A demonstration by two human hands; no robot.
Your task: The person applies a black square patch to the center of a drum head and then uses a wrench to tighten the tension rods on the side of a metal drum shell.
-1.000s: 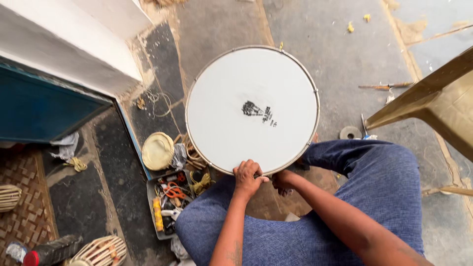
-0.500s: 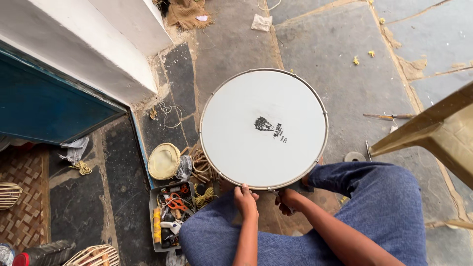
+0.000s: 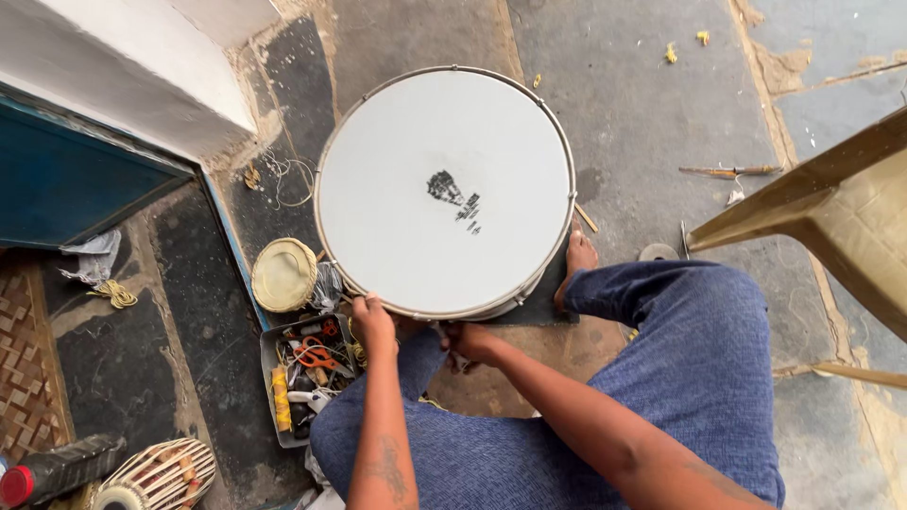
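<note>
left hand [image 3: 373, 321] fingers curl over the near edge of the drum [image 3: 444, 189], clamped on its metal hoop [image 3: 326, 250]. right hand [image 3: 470, 342] sits just under the near edge, fingers tucked below the shell; can't tell if they grip anything or just press.

drum sits on the stone floor [image 3: 642, 113] btwn the person's knees, resting partly on a dark mat, bare foot [image 3: 576, 257] touching its right side. white head faces straight up at the camera w/ a small dark mark near centre. it's round, so no long axis across the head; the cylinder axis runs vertical, slightly tipped toward the person.

risks, as i judge them: both hands work the same near edge, so the far side is unheld and the drum could rock or slide off the mat. the tool tray [image 3: 307, 378] w/ orange-handled scissors [image 3: 316, 356] lies just beside the left forearm; an elbow swing could knock it or catch a blade. a round woven lid [image 3: 283, 274] & loose cord are touching or nearly touching the drum's left side, could snag the hoop. plastic chair [image 3: 841, 217] stands apart to the right.
</note>
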